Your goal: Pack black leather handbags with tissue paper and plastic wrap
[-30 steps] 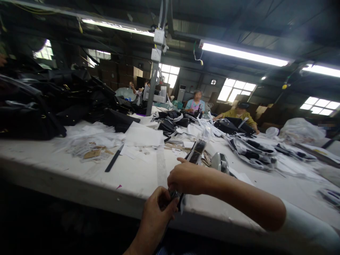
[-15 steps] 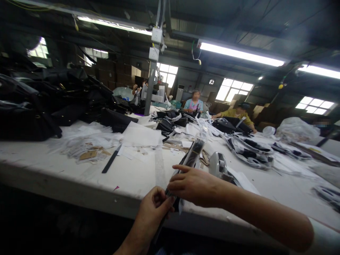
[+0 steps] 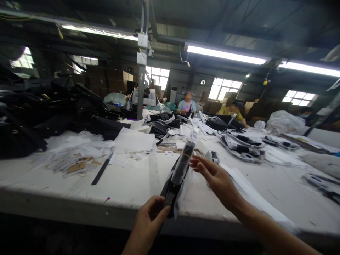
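Observation:
My left hand [image 3: 149, 219] is closed on the near end of a long black strap in a clear plastic sleeve [image 3: 178, 173], which slants up and away over the white table [image 3: 132, 180]. My right hand [image 3: 214, 177] hovers just right of the sleeve's middle with its fingers spread, holding nothing. A silvery tape dispenser [image 3: 212, 157] sits on the table right behind my right hand.
Black bags [image 3: 47, 109] are heaped at the left. Paper sheets and card tags [image 3: 79, 159] and a black ruler [image 3: 102, 170] lie on the table. More wrapped black straps [image 3: 241, 145] lie at the right. Two people [image 3: 187, 102] sit at the far end by a grey post [image 3: 140, 81].
My right hand has let go of the sleeved strap and moved right, fingers spreading. The left hand keeps the strap's near end. The view has shifted to the right.

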Tool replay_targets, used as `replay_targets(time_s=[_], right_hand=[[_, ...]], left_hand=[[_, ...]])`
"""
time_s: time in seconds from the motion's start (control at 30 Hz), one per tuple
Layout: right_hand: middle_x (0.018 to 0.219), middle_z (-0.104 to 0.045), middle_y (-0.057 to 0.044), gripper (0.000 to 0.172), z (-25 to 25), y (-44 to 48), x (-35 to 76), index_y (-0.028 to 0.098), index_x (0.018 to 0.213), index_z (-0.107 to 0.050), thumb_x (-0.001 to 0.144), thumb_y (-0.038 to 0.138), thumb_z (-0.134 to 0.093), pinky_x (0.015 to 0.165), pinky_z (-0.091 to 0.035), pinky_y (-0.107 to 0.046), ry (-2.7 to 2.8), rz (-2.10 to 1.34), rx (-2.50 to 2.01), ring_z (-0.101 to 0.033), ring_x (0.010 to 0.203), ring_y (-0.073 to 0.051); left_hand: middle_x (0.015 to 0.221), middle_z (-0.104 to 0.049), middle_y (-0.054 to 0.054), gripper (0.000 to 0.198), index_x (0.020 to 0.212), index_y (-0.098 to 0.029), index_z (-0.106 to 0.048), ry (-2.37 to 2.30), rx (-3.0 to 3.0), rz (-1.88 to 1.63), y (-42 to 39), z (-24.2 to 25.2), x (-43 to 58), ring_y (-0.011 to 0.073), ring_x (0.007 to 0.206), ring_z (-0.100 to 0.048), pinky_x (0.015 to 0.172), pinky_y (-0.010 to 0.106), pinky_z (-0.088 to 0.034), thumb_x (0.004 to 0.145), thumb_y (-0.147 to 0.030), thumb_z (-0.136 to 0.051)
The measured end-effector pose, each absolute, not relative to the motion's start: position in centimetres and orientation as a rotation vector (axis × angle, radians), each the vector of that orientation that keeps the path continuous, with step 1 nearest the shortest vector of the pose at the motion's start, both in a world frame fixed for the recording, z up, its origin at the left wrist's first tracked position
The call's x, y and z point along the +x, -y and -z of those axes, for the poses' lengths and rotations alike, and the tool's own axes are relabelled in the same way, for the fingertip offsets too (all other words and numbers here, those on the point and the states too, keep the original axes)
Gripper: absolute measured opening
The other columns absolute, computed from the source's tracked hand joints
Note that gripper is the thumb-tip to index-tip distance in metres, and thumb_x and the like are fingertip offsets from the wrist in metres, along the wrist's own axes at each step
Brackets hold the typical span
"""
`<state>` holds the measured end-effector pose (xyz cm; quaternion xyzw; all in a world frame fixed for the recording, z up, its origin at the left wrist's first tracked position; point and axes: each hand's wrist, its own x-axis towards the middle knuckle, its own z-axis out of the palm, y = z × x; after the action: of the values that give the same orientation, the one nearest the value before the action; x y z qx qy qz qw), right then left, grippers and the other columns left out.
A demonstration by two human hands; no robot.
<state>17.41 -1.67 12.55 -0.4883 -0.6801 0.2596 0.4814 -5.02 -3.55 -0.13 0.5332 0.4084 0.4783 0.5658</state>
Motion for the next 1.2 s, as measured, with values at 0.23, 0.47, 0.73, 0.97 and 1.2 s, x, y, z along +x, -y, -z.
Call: replay_targets(time_s=[0.23,0.47,0.73,0.97,1.2], right_hand=[[0.126,-0.062,-0.018,0.062,-22.0,-2.6,15.1,0.013,0.132,-0.048,0.092,0.06,-0.05,0.099,-0.052,-0.037,1.149,-1.461,-0.951,-0.065,0.111,-0.024],[0.079,-0.063,0.0,0.023,-25.2,-5.7,12.8,0.015,0.095,-0.062,0.083,0.03,-0.074,0.071,-0.056,-0.026,1.191,-1.407,-1.165,-0.058,0.062,-0.01],[0.074,-0.068,0.0,0.013,-31.1,-8.1,15.6,0.014,0.077,-0.072,0.069,0.005,-0.075,0.07,-0.053,-0.021,1.857,-0.869,-1.142,-0.061,0.066,-0.009],[0.073,-0.073,0.001,0.019,-31.9,-10.8,15.2,0.021,0.077,-0.077,0.065,0.007,-0.074,0.076,-0.057,-0.028,2.017,-0.571,-1.118,-0.064,0.066,-0.01],[0.082,-0.076,-0.003,0.028,-27.5,-14.0,14.1,0.013,0.092,-0.079,0.07,0.003,-0.065,0.079,-0.052,-0.026,2.224,-0.438,-1.032,-0.067,0.077,-0.014]], left_hand=[[0.093,-0.075,0.005,0.025,0.092,-0.02,-0.074,-1.081,1.584,-0.91,3.4,-1.9,-6.5,0.0259,0.09,-0.068,0.081,0.031,-0.05,0.078,-0.041,-0.069],[0.082,-0.073,0.003,0.032,0.083,-0.021,-0.075,-0.939,1.771,-0.838,2.5,-3.5,-7.7,0.022,0.081,-0.066,0.074,0.028,-0.048,0.085,-0.049,-0.061],[0.129,-0.063,0.01,0.05,0.125,-0.025,-0.062,-1.38,1.572,-1.491,-2.2,-5.1,-12.5,0.0273,0.109,-0.064,0.084,0.035,-0.056,0.086,-0.056,-0.058],[0.139,-0.057,0.011,0.061,0.135,-0.023,-0.056,-1.407,1.703,-1.324,-2.4,-5.0,-14.8,0.03,0.123,-0.057,0.1,0.043,-0.049,0.086,-0.06,-0.054],[0.105,-0.07,0.007,0.062,0.121,-0.024,-0.059,-1.386,1.431,-1.257,3.5,-0.5,-8.6,0.0273,0.093,-0.07,0.075,0.036,-0.058,0.078,-0.069,-0.059]])
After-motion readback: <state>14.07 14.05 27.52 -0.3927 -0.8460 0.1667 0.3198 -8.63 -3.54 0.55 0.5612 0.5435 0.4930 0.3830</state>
